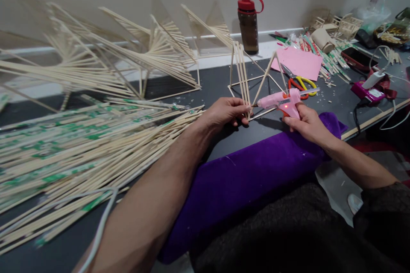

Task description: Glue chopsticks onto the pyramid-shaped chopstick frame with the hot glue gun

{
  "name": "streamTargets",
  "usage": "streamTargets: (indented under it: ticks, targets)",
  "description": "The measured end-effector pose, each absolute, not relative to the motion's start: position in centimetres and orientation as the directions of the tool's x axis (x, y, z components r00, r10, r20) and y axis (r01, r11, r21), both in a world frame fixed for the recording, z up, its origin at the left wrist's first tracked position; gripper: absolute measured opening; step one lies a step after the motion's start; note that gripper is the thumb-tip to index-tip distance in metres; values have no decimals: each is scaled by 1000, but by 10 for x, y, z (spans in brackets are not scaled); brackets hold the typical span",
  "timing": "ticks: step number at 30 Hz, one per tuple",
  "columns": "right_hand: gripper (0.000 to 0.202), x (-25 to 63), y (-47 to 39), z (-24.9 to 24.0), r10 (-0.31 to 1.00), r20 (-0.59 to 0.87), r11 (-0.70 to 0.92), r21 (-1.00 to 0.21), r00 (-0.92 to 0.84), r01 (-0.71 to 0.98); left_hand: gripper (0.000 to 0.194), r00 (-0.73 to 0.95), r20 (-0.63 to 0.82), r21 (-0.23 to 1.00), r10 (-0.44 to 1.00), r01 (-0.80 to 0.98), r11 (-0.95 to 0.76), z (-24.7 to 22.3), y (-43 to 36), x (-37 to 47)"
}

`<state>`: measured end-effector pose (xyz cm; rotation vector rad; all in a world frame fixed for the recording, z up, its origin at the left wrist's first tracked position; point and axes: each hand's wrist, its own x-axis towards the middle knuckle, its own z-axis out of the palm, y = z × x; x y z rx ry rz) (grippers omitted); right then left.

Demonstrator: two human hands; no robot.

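Now the right hand (306,123) grips a pink hot-glue gun (278,100), nozzle (255,105) right at the wooden-stick frame (241,72); the left hand (232,110) pinches it on the desk (232,144), just beyond the purple cushion (256,179) at the front edge.

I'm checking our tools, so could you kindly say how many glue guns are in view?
1: the pink glue gun in the right hand, its nozzle at the sticks the left hand holds. Others could be hidden from view.
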<state>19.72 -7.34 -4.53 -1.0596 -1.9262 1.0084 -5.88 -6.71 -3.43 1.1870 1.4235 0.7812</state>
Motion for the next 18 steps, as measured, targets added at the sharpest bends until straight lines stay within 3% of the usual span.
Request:
streamTargets:
  ticks: [6, 11, 14, 18]
  targets:
    - [22, 196, -73, -48, 898, 175, 306, -907, -404, 288, 12, 51, -327, 922, 944, 238, 307, -30, -68, -56]
    - [23, 196, -76, -39, 920, 148, 192, -977, -363, 90, 15, 36, -345, 914, 938, 240, 327, -30, -67, -57]
    - [28, 204, -68, -28, 953, 128, 118, -992, -274, -52, 13, 39, -328, 924, 944, 220, 312, -32, -67, -58]
    - [28, 226, -36, -13, 994, 84, 75, -991, -76, -114, 11, 38, -308, 934, 951, 203, 294, -34, -68, -58]
